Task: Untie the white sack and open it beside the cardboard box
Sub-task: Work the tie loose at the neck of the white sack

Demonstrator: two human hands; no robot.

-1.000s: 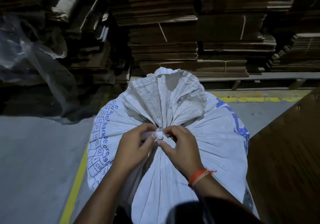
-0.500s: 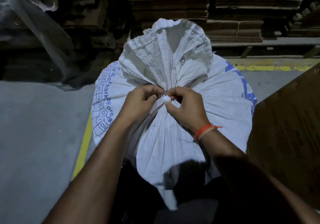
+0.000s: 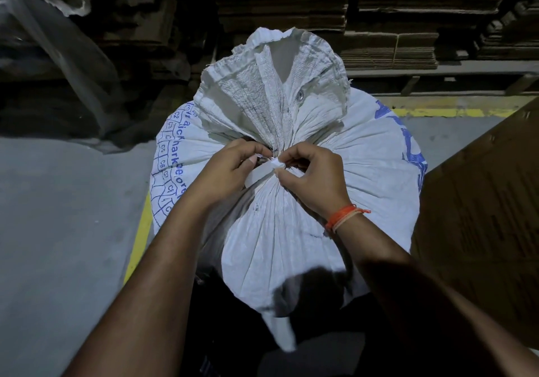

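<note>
A full white woven sack (image 3: 358, 172) with blue print stands upright in front of me, its neck gathered and bound by a white tie strip (image 3: 261, 172). Above the tie the loose mouth fans out. My left hand (image 3: 224, 172) grips the sack's neck at the tie, fingers curled. My right hand (image 3: 313, 176), with an orange thread on the wrist, pinches the end of the tie strip at the knot. A brown cardboard box (image 3: 481, 210) stands directly to the right of the sack.
Stacks of flattened cardboard (image 3: 350, 11) fill the racks behind the sack. Clear plastic sheeting (image 3: 58, 41) hangs at the upper left. Yellow floor lines (image 3: 140, 230) run left of the sack and behind it on the grey concrete floor.
A length of the white tie strip has come loose and now shows between my hands. The view has tilted down, so the sack sits lower in view.
</note>
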